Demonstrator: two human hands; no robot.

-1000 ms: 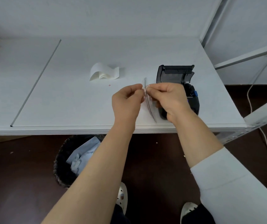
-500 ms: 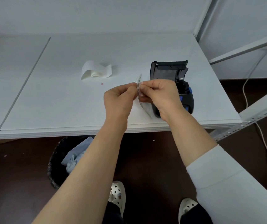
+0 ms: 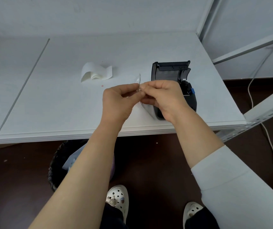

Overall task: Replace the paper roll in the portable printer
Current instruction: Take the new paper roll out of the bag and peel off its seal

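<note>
My left hand [image 3: 119,103] and my right hand [image 3: 163,100] meet above the table's front part, both pinching the top of a thin clear plastic wrapper [image 3: 146,110]. Its upper tip sticks up between my fingertips, and its lower edge hangs toward the table. What it holds I cannot tell. Right behind my right hand stands the black portable printer [image 3: 170,71] with its lid raised and a blue latch on its side; my hand hides its lower body. A loosely unrolled white paper roll [image 3: 96,73] lies to the left of the printer.
The white table [image 3: 49,100] ends at a front edge just below my wrists. Under it stands a dark waste bin [image 3: 56,164] with crumpled paper. A white shelf frame [image 3: 264,109] and a hanging cable [image 3: 251,96] are at the right.
Both hands keep pinching the wrapper at the same spot in front of the printer. Its top tip has tilted left and shows more above my fingers. The view has shifted slightly.
</note>
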